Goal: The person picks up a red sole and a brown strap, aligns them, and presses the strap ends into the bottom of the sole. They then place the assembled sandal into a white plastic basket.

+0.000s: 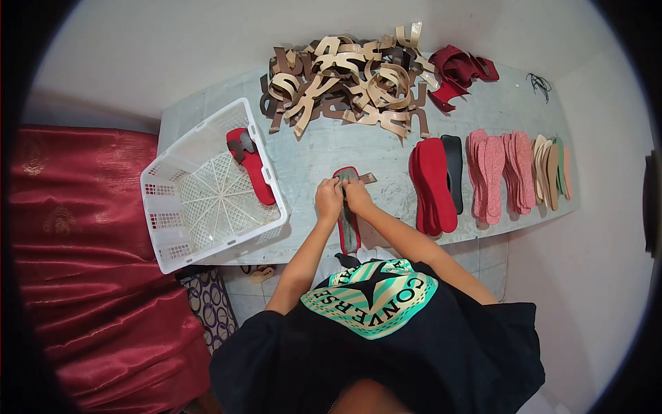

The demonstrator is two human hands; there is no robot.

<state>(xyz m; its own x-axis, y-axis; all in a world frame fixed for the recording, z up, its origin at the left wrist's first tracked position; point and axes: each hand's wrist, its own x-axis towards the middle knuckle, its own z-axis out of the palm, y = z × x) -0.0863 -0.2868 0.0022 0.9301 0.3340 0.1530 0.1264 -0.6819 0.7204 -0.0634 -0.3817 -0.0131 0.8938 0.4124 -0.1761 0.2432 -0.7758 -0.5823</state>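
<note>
Plainly red-rimmed, grey-faced insole [349, 233]

The basket [160, 224] sits on the left end of the tabletop [324, 148], overhanging its near edge, with one insole [252, 165] inside against its right wall. A pile of straps [345, 79] lies along the far side, with a heap of cut pieces [458, 72] just to its right. Rows of insoles [491, 176] stand side by side at the right end. The sole [349, 231] lies at the near middle under the left grip [327, 200] and right grip [358, 196]. A bed [89, 241] lies left of the tabletop.
</note>
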